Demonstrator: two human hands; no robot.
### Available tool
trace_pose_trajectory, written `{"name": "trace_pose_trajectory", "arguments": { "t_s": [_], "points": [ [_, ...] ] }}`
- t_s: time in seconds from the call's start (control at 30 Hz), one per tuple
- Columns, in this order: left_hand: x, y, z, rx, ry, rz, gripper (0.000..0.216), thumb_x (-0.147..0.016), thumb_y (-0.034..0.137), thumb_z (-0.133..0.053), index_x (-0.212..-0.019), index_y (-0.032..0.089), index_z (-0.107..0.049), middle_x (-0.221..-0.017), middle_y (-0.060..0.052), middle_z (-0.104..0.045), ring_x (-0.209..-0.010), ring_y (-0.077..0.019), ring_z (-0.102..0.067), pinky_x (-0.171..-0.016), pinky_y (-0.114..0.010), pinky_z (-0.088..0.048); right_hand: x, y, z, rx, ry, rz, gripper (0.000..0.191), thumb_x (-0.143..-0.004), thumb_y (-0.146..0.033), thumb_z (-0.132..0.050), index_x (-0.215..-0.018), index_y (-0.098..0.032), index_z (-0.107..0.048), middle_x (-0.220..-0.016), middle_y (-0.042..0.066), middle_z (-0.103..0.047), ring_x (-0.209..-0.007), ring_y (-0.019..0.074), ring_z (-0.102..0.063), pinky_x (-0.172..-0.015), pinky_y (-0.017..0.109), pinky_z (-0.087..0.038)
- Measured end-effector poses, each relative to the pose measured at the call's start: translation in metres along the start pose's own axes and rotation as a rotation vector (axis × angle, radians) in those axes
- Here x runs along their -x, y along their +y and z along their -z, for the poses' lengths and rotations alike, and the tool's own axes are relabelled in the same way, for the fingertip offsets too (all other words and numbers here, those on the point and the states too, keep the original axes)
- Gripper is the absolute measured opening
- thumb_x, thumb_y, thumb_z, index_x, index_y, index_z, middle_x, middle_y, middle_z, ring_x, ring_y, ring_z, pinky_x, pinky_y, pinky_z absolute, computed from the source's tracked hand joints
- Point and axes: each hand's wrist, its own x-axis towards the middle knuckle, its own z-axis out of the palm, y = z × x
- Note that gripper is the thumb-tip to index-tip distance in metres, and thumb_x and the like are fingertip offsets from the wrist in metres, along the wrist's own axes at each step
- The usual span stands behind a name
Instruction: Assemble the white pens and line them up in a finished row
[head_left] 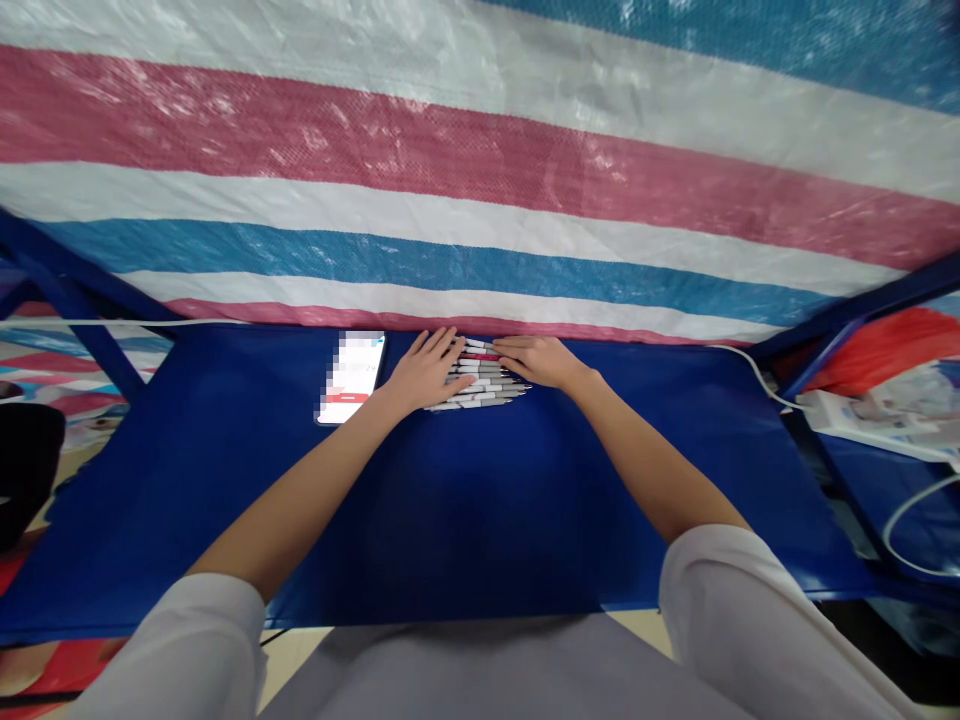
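Several pens (pixel 484 385), mostly white and grey with one red among them, lie side by side in a row on the blue table surface (pixel 480 520). Over their left ends rests my left hand (pixel 429 372), fingers spread and its thumb on the pens. My right hand (pixel 541 361) touches the right ends of the upper pens, with its fingers stretched out to the left and close together. Parts of the upper pens are hidden beneath both hands. Left of my left hand lies a phone (pixel 352 375) with its screen lit.
A striped plastic sheet (pixel 480 170) hangs right behind the table's far edge. At the right, a white power strip (pixel 870 425) with cables sits near a red plastic bag (pixel 881 350). Blue frame bars (pixel 97 330) stand at the left side.
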Motion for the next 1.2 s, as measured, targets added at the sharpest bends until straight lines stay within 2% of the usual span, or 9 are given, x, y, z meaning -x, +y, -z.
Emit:
{"name": "trace_pose_trajectory", "arguments": {
  "t_s": [0.17, 0.27, 0.4, 0.53, 0.67, 0.77, 0.93, 1.07, 1.2],
  "points": [
    [-0.003, 0.005, 0.002, -0.013, -0.011, 0.008, 0.08, -0.094, 0.066, -0.034, -0.147, 0.007, -0.041, -0.154, -0.02, -0.038, -0.144, -0.0329, -0.032, -0.12, -0.046, -0.017, 0.002, -0.004, -0.001, -0.005, 0.007, -0.027, 0.044, -0.1, -0.036, -0.038, -0.132, -0.016, -0.06, -0.136, 0.01, -0.062, -0.126, 0.0239, -0.06, -0.108, 0.04, -0.047],
    [0.001, 0.007, 0.003, 0.001, -0.006, 0.024, 0.082, -0.093, 0.068, -0.034, -0.147, 0.007, -0.041, -0.154, -0.021, -0.039, -0.143, -0.0339, -0.033, -0.118, -0.048, -0.02, 0.006, -0.007, -0.004, -0.037, 0.01, -0.02, 0.05, -0.098, -0.045, -0.042, -0.138, -0.017, -0.055, -0.147, 0.011, -0.051, -0.134, 0.0257, -0.052, -0.112, 0.043, -0.044],
    [0.006, 0.003, 0.005, 0.041, -0.095, 0.015, 0.086, -0.09, 0.072, -0.035, -0.153, 0.013, -0.032, -0.16, -0.016, -0.027, -0.147, -0.0345, -0.023, -0.118, -0.053, -0.016, 0.014, -0.008, -0.005, -0.068, -0.032, 0.032, 0.066, -0.092, -0.056, -0.05, -0.147, -0.02, -0.043, -0.157, 0.012, -0.035, -0.145, 0.0288, -0.037, -0.118, 0.049, -0.035],
    [0.008, -0.003, 0.01, 0.068, -0.235, -0.019, 0.101, -0.082, 0.08, -0.04, -0.157, 0.015, -0.021, -0.163, -0.015, -0.014, -0.15, -0.0339, -0.013, -0.119, -0.055, -0.009, 0.021, -0.003, -0.002, -0.064, -0.082, 0.059, 0.076, -0.088, -0.063, -0.053, -0.151, -0.024, -0.033, -0.161, 0.011, -0.024, -0.149, 0.028, -0.026, -0.12, 0.053, -0.027],
    [0.008, -0.005, 0.012, 0.081, -0.29, -0.027, 0.115, -0.073, 0.086, -0.046, -0.157, 0.015, -0.016, -0.164, -0.014, -0.005, -0.151, -0.0361, -0.006, -0.119, -0.056, -0.005, 0.027, -0.001, -0.003, -0.039, -0.104, 0.066, 0.074, -0.09, -0.062, -0.049, -0.152, -0.024, -0.031, -0.161, 0.01, -0.027, -0.149, 0.0282, -0.026, -0.12, 0.053, -0.026],
    [0.008, -0.006, 0.012, 0.077, -0.294, -0.026, 0.117, -0.071, 0.086, -0.048, -0.158, 0.016, -0.014, -0.164, -0.013, -0.003, -0.151, -0.0363, -0.005, -0.119, -0.055, -0.004, 0.031, -0.003, -0.008, -0.034, -0.074, 0.068, 0.073, -0.092, -0.059, -0.047, -0.153, -0.023, -0.028, -0.161, 0.011, -0.026, -0.149, 0.0279, -0.025, -0.121, 0.053, -0.025],
    [0.006, -0.011, 0.015, 0.059, -0.268, -0.068, 0.108, -0.075, 0.082, -0.048, -0.157, 0.017, -0.019, -0.164, -0.012, -0.01, -0.151, -0.0346, -0.01, -0.119, -0.054, -0.003, 0.032, -0.011, -0.016, -0.005, -0.034, 0.065, 0.072, -0.095, -0.057, -0.042, -0.153, -0.019, -0.027, -0.16, 0.014, -0.027, -0.149, 0.0281, -0.025, -0.122, 0.054, -0.021],
    [0.005, -0.016, 0.02, 0.035, -0.237, -0.111, 0.096, -0.081, 0.075, -0.048, -0.155, 0.018, -0.027, -0.163, -0.011, -0.016, -0.151, -0.032, -0.013, -0.12, -0.052, -0.001, 0.031, -0.017, -0.017, 0.005, -0.012, 0.049, 0.072, -0.095, -0.057, -0.041, -0.151, -0.014, -0.032, -0.159, 0.017, -0.03, -0.148, 0.0301, -0.028, -0.121, 0.052, -0.026],
    [0.007, -0.015, 0.018, 0.019, -0.194, -0.138, 0.092, -0.083, 0.072, -0.052, -0.154, 0.018, -0.03, -0.162, -0.013, -0.019, -0.151, -0.0307, -0.015, -0.121, -0.051, -0.003, 0.029, -0.02, -0.015, -0.008, 0.007, 0.043, 0.071, -0.093, -0.058, -0.045, -0.15, -0.017, -0.035, -0.157, 0.016, -0.034, -0.146, 0.0305, -0.034, -0.119, 0.053, -0.03]
  ]
}}
